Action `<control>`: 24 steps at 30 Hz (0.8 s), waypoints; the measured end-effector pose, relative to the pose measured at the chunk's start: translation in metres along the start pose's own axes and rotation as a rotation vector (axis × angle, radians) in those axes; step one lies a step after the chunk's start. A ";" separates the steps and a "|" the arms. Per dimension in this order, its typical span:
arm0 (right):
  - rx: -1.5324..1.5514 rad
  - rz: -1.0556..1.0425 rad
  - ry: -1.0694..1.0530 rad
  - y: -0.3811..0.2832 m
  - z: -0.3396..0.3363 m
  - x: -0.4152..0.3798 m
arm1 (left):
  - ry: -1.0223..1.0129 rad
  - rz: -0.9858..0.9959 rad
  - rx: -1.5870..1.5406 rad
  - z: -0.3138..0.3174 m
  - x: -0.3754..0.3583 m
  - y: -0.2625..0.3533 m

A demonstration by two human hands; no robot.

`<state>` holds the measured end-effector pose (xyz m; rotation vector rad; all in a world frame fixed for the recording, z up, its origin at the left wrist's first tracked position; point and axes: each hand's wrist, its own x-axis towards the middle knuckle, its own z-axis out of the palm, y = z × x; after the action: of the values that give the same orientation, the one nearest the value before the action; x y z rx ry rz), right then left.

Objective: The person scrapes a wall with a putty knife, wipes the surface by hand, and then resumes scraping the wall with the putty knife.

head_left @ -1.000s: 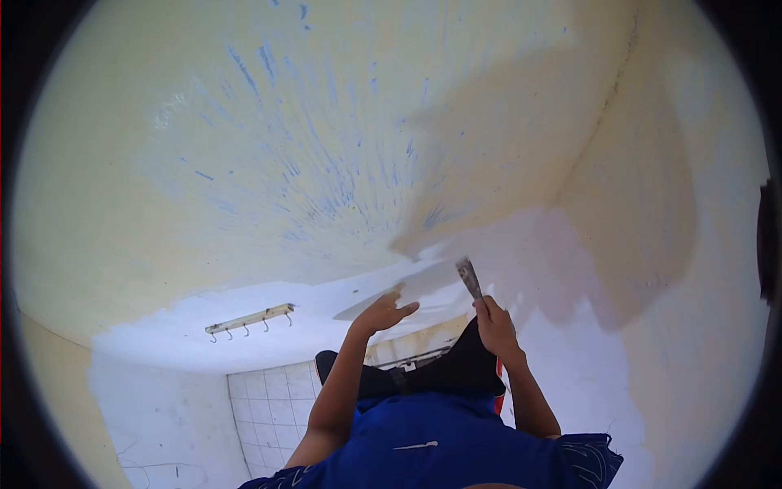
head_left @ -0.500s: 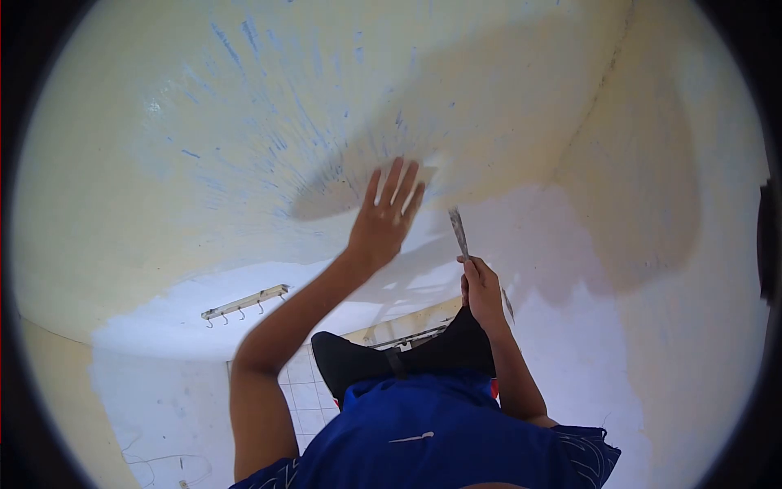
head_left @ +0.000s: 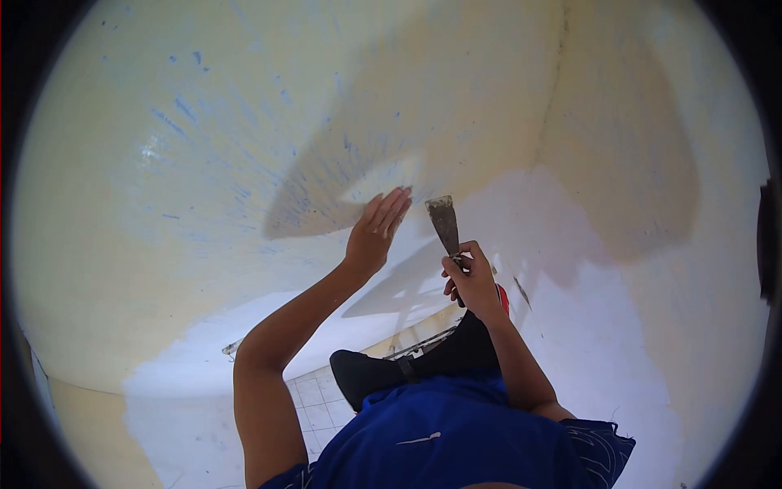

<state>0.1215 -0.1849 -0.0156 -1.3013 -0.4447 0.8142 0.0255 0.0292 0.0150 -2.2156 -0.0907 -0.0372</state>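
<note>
My right hand [head_left: 474, 283] is closed around the handle of a putty knife [head_left: 444, 222]. Its flat, stained metal blade points up and away from me, broad face showing. To the left, my left hand [head_left: 378, 234] is stretched out with fingers straight and close together, against or just over the wall [head_left: 204, 269]; contact is hard to tell. The wall is cream with blue streaks [head_left: 236, 183] fanning out left of and above that hand. A white patch [head_left: 391, 175] lies just beyond the fingertips.
Lower down, the wall turns to a pale white area [head_left: 554, 236]. A hook rail [head_left: 231, 349] shows only partly behind my left forearm. White tiles [head_left: 314, 399] lie below, beside dark clothing [head_left: 366, 376]. A dark object [head_left: 767, 244] stands at the right edge.
My left hand has moved down slightly and its fingers have drawn together. The putty knife has turned, so its blade now shows broad side on. The view has shifted, and my forearm covers most of the hook rail.
</note>
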 end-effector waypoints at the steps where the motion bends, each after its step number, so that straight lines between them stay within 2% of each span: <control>1: 0.004 0.001 0.007 0.001 -0.003 0.001 | 0.132 -0.087 -0.305 -0.020 0.000 -0.007; 2: 0.013 -0.021 -0.010 0.002 -0.005 0.004 | 0.261 -0.174 -0.610 -0.031 -0.001 -0.009; 3: 0.024 -0.044 -0.027 0.004 -0.006 0.007 | 0.260 -0.166 -0.609 -0.031 -0.004 -0.002; 5: 0.091 -0.018 -0.050 0.011 -0.004 0.020 | 0.406 -0.290 -1.117 -0.027 -0.009 0.014; 6: 0.150 0.011 -0.077 0.016 -0.001 0.027 | 0.407 -0.408 -1.243 -0.037 -0.003 0.023; 7: 0.157 0.010 -0.077 0.021 0.006 0.035 | 0.403 -0.403 -1.239 -0.040 0.005 0.028; 9: 0.302 0.103 -0.064 0.034 0.033 0.048 | 0.177 -0.614 -1.823 -0.042 0.020 0.031; 13: 0.436 0.090 -0.063 0.047 0.076 0.057 | 0.086 -0.821 -1.910 -0.016 0.037 0.037; 14: 0.456 0.086 -0.055 0.050 0.083 0.056 | 0.125 -0.856 -1.966 -0.008 0.039 0.043; 18: 0.458 0.056 -0.028 0.056 0.095 0.060 | 0.091 -0.814 -1.904 -0.006 0.039 0.035; 24: 0.424 -0.043 0.019 0.039 0.095 0.074 | 0.176 -0.792 -1.843 -0.025 0.059 0.015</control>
<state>0.0924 -0.0648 -0.0414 -0.9025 -0.2639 0.8077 0.0861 0.0029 0.0219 -3.7183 -1.2506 -1.1517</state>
